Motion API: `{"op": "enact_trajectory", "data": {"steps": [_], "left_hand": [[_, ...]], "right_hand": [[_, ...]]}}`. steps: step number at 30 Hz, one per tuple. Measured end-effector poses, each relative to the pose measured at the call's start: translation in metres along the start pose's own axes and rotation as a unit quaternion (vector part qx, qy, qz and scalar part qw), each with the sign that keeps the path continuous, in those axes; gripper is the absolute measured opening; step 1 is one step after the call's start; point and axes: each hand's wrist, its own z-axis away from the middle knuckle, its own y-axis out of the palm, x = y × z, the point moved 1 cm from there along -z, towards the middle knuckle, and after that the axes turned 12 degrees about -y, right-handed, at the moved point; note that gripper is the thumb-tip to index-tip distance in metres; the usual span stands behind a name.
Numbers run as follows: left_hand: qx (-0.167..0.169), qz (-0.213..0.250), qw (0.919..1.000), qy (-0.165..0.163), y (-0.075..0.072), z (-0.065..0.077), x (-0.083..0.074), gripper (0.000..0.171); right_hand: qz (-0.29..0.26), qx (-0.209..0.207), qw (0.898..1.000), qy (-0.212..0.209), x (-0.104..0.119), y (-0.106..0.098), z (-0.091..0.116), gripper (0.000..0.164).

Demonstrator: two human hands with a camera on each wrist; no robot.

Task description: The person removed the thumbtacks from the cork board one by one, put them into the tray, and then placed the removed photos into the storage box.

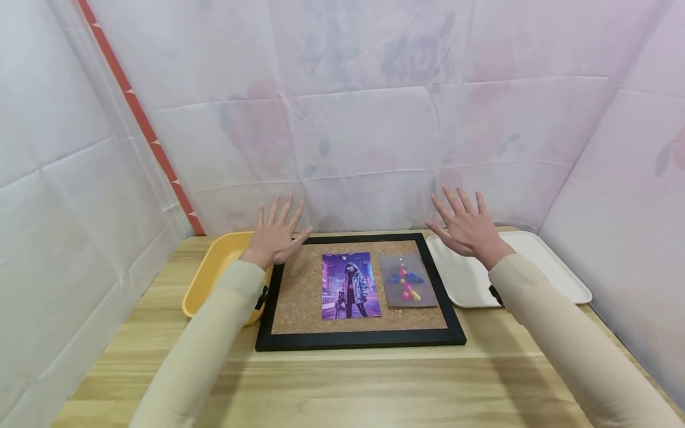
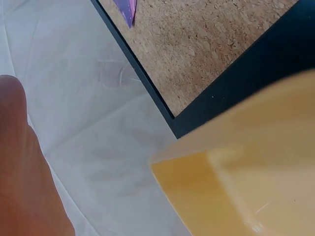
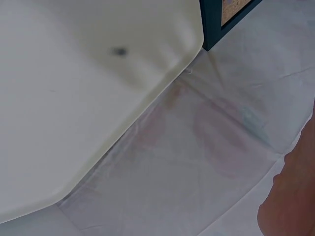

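Nearest, a bare strip of the wood-grained tabletop (image 1: 364,386) runs across the scene, with a left sleeve (image 1: 209,333) and a right sleeve (image 1: 567,345), both pale, reaching over it from either side. Beyond that strip, the black-framed cork board (image 1: 299,297) lies flat in the middle. On its cork rest a purple print (image 1: 350,286) of a hooded figure, near the centre, and a greyish print (image 1: 409,282) with pink, yellow and blue shapes, just to the right. Left of the board is a yellow tray (image 1: 214,267); right of it, a white tray (image 1: 540,252). Farther, the left hand (image 1: 275,241) is raised by the board's far left corner, fingers spread, and the right hand (image 1: 467,230), likewise spread, is over the white tray's far left part. Behind everything hangs pale floral cloth (image 1: 364,137), with a red stripe (image 1: 139,113) at left.
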Motion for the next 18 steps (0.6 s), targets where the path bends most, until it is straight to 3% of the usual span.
{"op": "enact_trajectory", "data": {"steps": [5,18], "left_hand": [[0.003,-0.004,1.0,0.001,-0.005,0.0,0.001,0.076],[0.0,0.018,0.9996,0.023,0.002,0.018,-0.008,0.078]], "right_hand": [[-0.003,-0.004,1.0,-0.001,0.001,-0.002,0.006,0.075],[-0.018,-0.006,1.0,-0.014,0.015,0.002,0.014,0.075]]}}
